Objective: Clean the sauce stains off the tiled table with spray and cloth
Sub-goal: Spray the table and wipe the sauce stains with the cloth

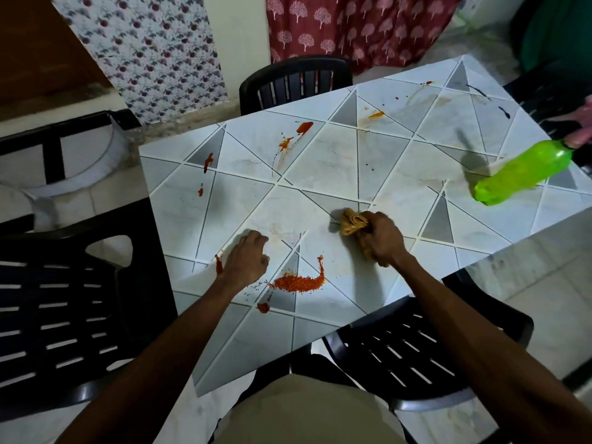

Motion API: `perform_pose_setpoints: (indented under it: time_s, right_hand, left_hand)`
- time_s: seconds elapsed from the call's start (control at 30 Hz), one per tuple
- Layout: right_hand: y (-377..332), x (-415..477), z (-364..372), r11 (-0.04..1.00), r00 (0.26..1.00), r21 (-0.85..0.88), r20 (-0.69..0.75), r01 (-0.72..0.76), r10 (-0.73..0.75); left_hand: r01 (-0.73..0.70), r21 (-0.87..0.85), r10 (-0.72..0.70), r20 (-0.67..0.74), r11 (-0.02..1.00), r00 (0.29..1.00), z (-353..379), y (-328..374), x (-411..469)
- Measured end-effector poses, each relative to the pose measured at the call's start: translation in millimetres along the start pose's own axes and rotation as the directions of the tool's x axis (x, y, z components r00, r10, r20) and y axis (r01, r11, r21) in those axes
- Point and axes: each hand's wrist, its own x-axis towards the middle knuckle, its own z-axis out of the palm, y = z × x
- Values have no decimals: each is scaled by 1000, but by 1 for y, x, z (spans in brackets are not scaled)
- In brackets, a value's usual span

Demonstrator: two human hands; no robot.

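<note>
The tiled table (pixel 378 161) carries several red and orange sauce stains. A big gritty orange-red smear (pixel 299 282) lies near the front edge, between my hands. More red streaks (pixel 301 128) sit at the far left part. My right hand (pixel 382 237) grips a bunched tan cloth (pixel 352 222) against the tabletop. With its fingers loosely curled, my left hand (pixel 246 259) rests on the table beside a red streak (pixel 219 265) and holds nothing. A green bottle (pixel 522 173) hovers tilted over the table's right side, held at its top by another person's hand (pixel 583 129).
Black plastic chairs surround the table: one at the far side (pixel 294 80), one on the left (pixel 61 302), one at the front right (pixel 416 350). Patterned curtains (pixel 346 27) hang behind. Dark marks (pixel 504 112) lie near the far right corner.
</note>
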Motion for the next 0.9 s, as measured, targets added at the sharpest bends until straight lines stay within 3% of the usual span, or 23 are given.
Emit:
perform_pose_setpoints:
  time_s: [0.23, 0.63, 0.9]
  right_hand:
    - [-26, -27, 58, 1000, 995, -18, 95, -13, 15]
    - [-91, -55, 115, 979, 931, 96, 304, 179, -200]
    - [-89, -27, 46, 972, 972, 184, 154, 148, -177]
  left_hand:
    - [27, -66, -29, -29, 997, 999, 4, 6, -6]
    - [22, -82, -27, -55, 996, 998, 3, -4, -8]
    - [26, -2, -26, -78, 1000, 997, 6, -9, -17]
